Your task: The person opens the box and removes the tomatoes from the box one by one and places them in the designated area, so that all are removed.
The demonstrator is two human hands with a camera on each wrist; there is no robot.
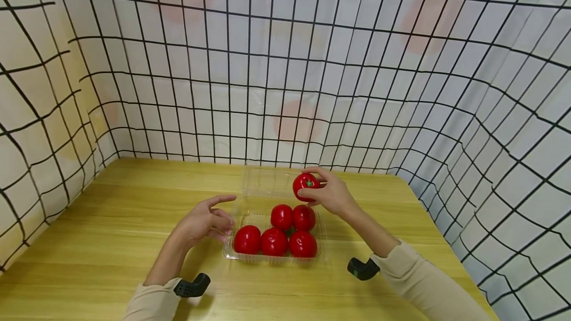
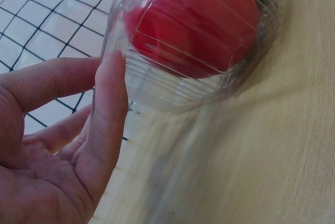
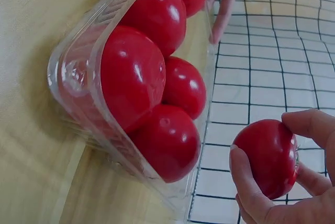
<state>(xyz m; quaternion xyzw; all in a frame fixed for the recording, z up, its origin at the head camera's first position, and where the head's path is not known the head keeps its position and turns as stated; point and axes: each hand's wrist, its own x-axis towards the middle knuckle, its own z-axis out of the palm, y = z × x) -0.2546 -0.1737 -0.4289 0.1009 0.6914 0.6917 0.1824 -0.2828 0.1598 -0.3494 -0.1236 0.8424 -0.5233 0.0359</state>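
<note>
In the head view, my right hand (image 1: 332, 194) holds a red tomato (image 1: 304, 187) with a green stem top, raised above the back right of a clear plastic clamshell box (image 1: 250, 257). The right wrist view shows the thumb and fingers spread around this tomato (image 3: 266, 157), apart from the box. Several more tomatoes (image 1: 274, 241) sit inside: three along the front, two at the back right. Against the box's left side rest fingers of my left hand (image 1: 202, 223). In the left wrist view these fingertips (image 2: 111, 69) touch the clear rim.
The box's transparent lid (image 1: 267, 182) lies folded open towards the back. Beneath everything is a wood-grain table (image 1: 134, 212). A white cloth with a black grid (image 1: 250, 73) hangs at the back and both sides. Each wrist carries a black camera mount (image 1: 193, 286).
</note>
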